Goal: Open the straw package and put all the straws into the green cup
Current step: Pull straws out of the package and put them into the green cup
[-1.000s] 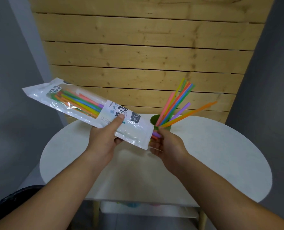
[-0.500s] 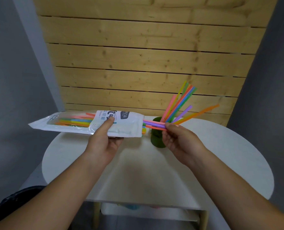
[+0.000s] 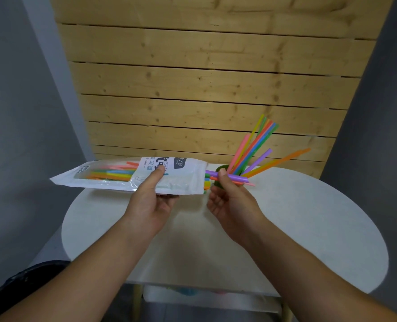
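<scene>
Gripping the straw package, the left hand steadied it while the right hand pinched a purple straw beside the green cup.

From my feed I see a white desk with a rounded, oval-looking top, smooth and matte. Directly on it stands a green cup, near the far edge and about midway across (most of its body is hidden from me, so I make out only the rim and a bit of the side). Coloured straws fan out of the cup, leaning up and to the right. Under the top I can see light wooden legs and a white shelf, whose contents are too blurred to name.
</scene>
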Tool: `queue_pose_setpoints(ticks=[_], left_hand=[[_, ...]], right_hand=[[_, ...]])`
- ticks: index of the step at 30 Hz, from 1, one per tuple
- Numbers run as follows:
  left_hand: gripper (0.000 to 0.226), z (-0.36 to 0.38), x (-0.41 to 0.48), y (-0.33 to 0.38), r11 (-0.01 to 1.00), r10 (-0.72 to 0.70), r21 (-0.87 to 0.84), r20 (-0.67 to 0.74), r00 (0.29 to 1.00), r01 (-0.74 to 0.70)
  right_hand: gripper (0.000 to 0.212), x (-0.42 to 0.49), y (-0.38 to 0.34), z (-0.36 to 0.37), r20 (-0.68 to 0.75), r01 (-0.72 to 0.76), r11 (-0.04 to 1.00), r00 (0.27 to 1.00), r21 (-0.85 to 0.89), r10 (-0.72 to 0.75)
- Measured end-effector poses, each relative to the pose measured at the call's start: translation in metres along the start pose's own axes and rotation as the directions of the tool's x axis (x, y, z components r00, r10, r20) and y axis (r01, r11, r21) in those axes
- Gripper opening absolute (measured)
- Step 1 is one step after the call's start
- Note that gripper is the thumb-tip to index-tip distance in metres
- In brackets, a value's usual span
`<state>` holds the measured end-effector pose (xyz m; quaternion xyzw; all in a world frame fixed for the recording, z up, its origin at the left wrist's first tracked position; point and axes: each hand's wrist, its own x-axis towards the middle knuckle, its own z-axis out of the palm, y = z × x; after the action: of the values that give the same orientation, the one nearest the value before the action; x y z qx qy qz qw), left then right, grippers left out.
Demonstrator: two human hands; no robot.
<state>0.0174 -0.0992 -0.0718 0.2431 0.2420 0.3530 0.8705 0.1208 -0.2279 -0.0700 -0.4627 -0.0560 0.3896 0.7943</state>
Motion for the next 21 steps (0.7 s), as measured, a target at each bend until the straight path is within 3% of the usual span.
queue_pose_setpoints(ticks=[5, 12, 21], left_hand=[[0.025, -0.001, 0.000, -0.002, 1.000, -0.009, 0.000, 0.010, 1.000, 0.009], [0.029, -0.001, 0.000, -0.003, 1.000, -0.021, -0.019, 0.002, 1.000, 0.021], [0.034, 0.001, -0.002, -0.006, 0.999, -0.035, -0.016, -0.008, 0.999, 0.034]], right_hand=[[0.030, 0.003, -0.005, 0.003, -0.031, 0.085, 0.992, 0.996, 0.095, -0.083], [0.013, 0.003, -0.016, -0.002, -0.100, 0.099, 0.988, 0.991, 0.119, -0.087], [0.022, 0.001, -0.024, -0.005, -0.121, 0.133, 0.986, 0.985, 0.099, -0.120]])
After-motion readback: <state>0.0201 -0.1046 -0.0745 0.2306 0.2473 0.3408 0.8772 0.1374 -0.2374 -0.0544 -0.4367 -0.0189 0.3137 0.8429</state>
